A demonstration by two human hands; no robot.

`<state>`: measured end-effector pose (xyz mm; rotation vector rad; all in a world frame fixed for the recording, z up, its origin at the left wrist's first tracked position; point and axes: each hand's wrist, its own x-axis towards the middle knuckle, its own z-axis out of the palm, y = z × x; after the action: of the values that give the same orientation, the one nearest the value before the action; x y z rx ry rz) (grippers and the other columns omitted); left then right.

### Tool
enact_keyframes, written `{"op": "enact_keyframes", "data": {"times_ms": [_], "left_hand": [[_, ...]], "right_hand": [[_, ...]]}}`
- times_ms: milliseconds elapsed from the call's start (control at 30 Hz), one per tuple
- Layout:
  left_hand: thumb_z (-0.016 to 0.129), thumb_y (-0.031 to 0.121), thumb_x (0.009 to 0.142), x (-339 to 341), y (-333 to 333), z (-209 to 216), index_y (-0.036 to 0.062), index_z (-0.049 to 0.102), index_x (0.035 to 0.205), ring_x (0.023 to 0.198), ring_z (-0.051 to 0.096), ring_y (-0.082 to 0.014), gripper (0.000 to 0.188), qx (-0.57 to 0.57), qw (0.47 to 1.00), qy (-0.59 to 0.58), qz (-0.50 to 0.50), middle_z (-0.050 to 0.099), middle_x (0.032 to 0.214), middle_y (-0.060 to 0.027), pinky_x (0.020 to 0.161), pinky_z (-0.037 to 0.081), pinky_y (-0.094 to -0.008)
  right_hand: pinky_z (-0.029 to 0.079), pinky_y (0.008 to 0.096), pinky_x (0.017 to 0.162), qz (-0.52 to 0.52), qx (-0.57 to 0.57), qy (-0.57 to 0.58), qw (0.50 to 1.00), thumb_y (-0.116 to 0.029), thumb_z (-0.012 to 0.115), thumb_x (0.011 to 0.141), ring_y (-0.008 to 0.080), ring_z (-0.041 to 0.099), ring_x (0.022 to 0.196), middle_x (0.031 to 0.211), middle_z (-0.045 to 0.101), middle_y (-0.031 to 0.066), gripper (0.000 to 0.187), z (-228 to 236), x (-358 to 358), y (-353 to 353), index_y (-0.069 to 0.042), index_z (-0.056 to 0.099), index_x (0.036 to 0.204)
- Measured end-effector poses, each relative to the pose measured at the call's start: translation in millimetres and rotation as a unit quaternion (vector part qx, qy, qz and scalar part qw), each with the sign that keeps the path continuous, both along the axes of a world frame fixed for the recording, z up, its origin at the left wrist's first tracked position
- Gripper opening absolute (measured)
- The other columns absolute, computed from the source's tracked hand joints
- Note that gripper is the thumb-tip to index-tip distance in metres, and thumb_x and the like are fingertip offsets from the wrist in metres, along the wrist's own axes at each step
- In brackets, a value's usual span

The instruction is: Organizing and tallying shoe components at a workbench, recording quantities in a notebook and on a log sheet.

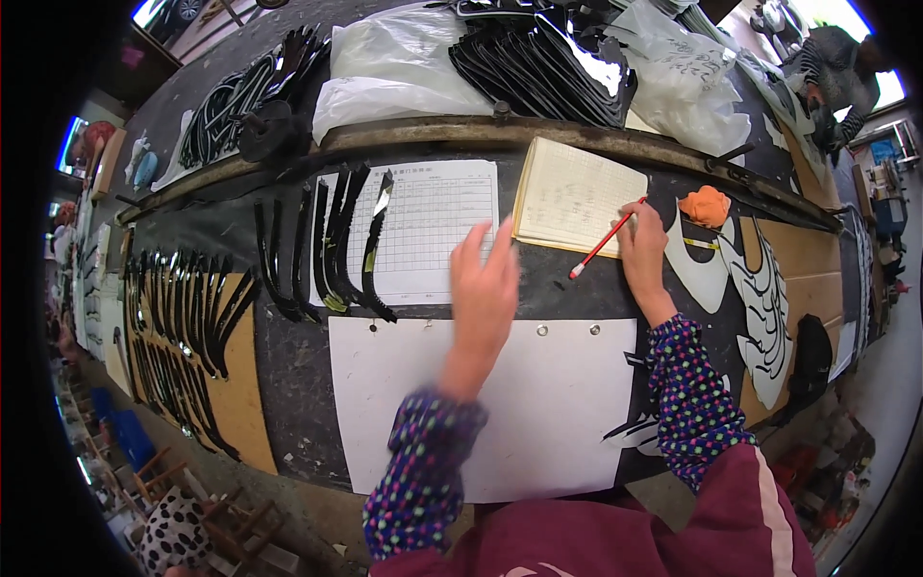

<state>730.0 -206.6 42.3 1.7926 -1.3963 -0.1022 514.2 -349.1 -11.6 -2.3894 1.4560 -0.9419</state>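
Observation:
My right hand (644, 250) holds a slim red pencil (601, 243) slantwise in its fingers, over the lower right corner of a notebook (582, 197). The notebook lies open, its yellowed pages covered with handwriting. Blurred by motion, my left hand (486, 284) hovers with its fingers stretched out and apart, between the notebook and a printed form with a grid (423, 231). Several curved black strips (336, 240) lie across that form's left part and beside it. Below both hands a large white sheet with metal eyelets (481, 404) covers the near edge of the dark table.
More black strips (183, 298) lie in rows on a brown board at left. A wooden bar (423, 133) crosses the table behind the papers; plastic bags (394, 62) and black strip bundles (538, 72) lie beyond. An orange lump (705, 206) and white templates (760, 317) lie at right. A person (836, 77) is far right.

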Motion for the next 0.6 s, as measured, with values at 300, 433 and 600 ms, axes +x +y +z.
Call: {"op": "enact_keyframes", "data": {"times_ms": [300, 433, 600], "left_hand": [[0.057, 0.011, 0.092, -38.6, -97.9, -23.4, 0.0076, 0.052, 0.135, 0.095, 0.059, -0.0343, 0.044, 0.221, 0.969, 0.103, 0.04, 0.056, 0.107, -0.0179, 0.08, 0.051, -0.0427], [0.057, 0.009, 0.091, -36.6, -110.0, -31.6, 0.0055, 0.057, 0.132, 0.09, 0.059, -0.0352, 0.041, 0.2, 0.972, 0.102, 0.063, 0.057, 0.096, -0.0213, 0.081, 0.049, -0.0407], [0.06, 0.005, 0.088, -34.2, -135.0, -37.1, 0.0041, 0.061, 0.128, 0.088, 0.06, -0.0356, 0.04, 0.163, 0.978, 0.098, 0.08, 0.058, 0.096, -0.0219, 0.08, 0.048, -0.0402]], "right_hand": [[0.042, 0.042, 0.091, 0.03, 0.036, -0.063, 0.997, -0.002, 0.065, 0.083, 0.0349, 0.055, 0.109, 0.111, 0.055, 0.0154, 0.029, -0.6, -24.4, -16.9, -0.005, 0.054, 0.109], [0.044, 0.0386, 0.091, 0.031, 0.05, -0.118, 0.991, 0.001, 0.065, 0.082, 0.0352, 0.054, 0.108, 0.111, 0.055, 0.0159, 0.029, 4.8, -25.0, -27.3, -0.003, 0.054, 0.108], [0.044, 0.0369, 0.091, 0.0, 0.09, -0.152, 0.984, -0.003, 0.067, 0.083, 0.0322, 0.055, 0.106, 0.11, 0.055, 0.0144, 0.029, 7.5, -27.5, -41.1, -0.003, 0.054, 0.109]]}}
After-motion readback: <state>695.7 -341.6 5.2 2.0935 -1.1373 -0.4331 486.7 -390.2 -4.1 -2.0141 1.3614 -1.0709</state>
